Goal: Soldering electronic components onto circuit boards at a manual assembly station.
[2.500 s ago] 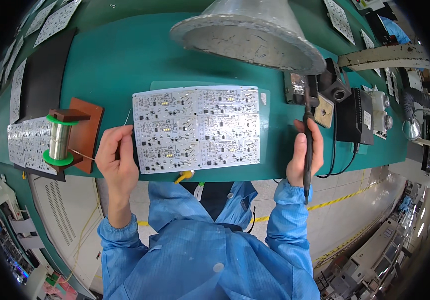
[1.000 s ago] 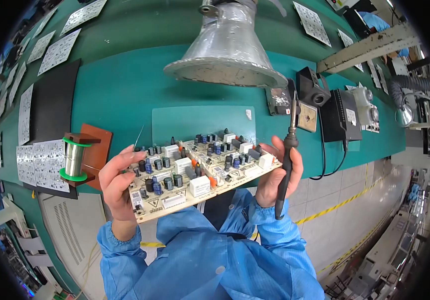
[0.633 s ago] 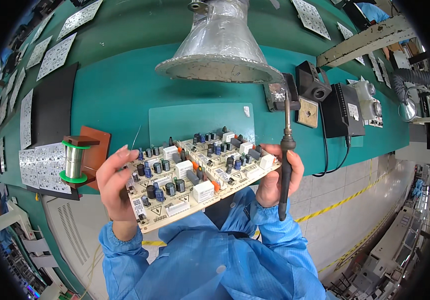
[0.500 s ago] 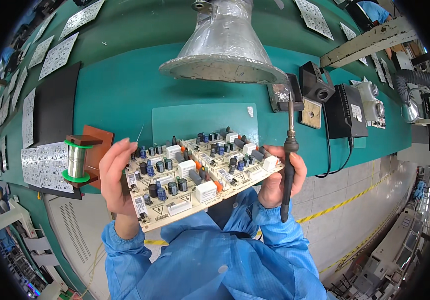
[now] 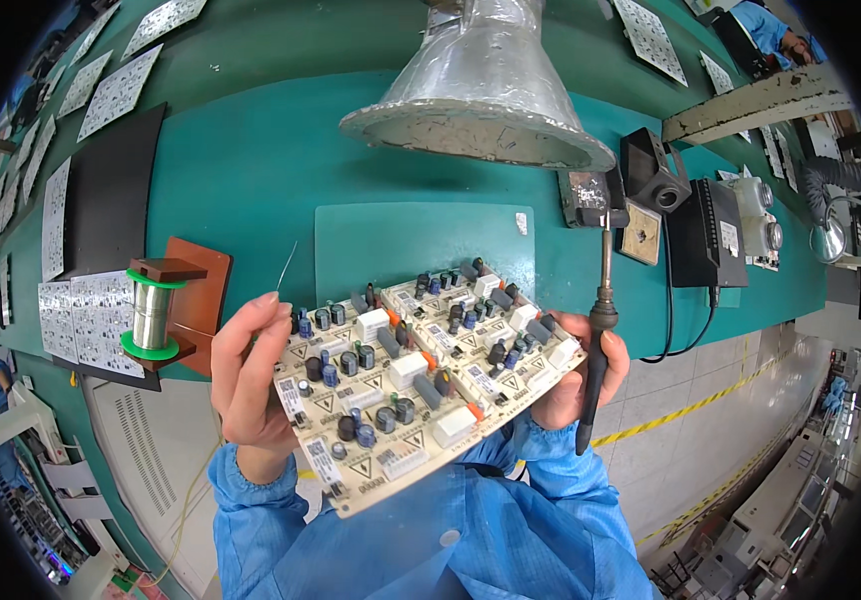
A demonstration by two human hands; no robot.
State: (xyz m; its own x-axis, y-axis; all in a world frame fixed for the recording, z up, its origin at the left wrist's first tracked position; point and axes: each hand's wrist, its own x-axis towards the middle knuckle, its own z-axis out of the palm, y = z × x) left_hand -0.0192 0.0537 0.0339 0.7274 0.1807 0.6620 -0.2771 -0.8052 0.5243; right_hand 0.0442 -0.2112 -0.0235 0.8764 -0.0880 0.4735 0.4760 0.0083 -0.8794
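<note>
A pale panel of joined circuit boards (image 5: pixel 429 400), crowded with capacitors, white blocks and orange parts, is held tilted before my chest, component side up. My left hand (image 5: pixel 251 385) grips its left edge. A thin piece of solder wire (image 5: pixel 288 264) sticks up from the pinched thumb and forefinger of that hand. The right edge of the panel rests in my right hand (image 5: pixel 559 400), whose fingers also hold a soldering iron (image 5: pixel 597 362), its tip pointing away from me and its dark handle hanging down. The panel hides part of both hands.
A silver fume hood (image 5: pixel 486 95) hangs over the green bench mat. Left of me stands a solder spool (image 5: pixel 154 318) on a brown holder. At right are an iron stand (image 5: pixel 657 172), a sponge tray (image 5: pixel 641 233) and a black soldering station (image 5: pixel 708 240). Several boards lie at far left.
The panel has swung and tipped so its near left corner comes lower and more of its top shows. Both hands stay on it; the wire and the iron moved slightly right with them.
</note>
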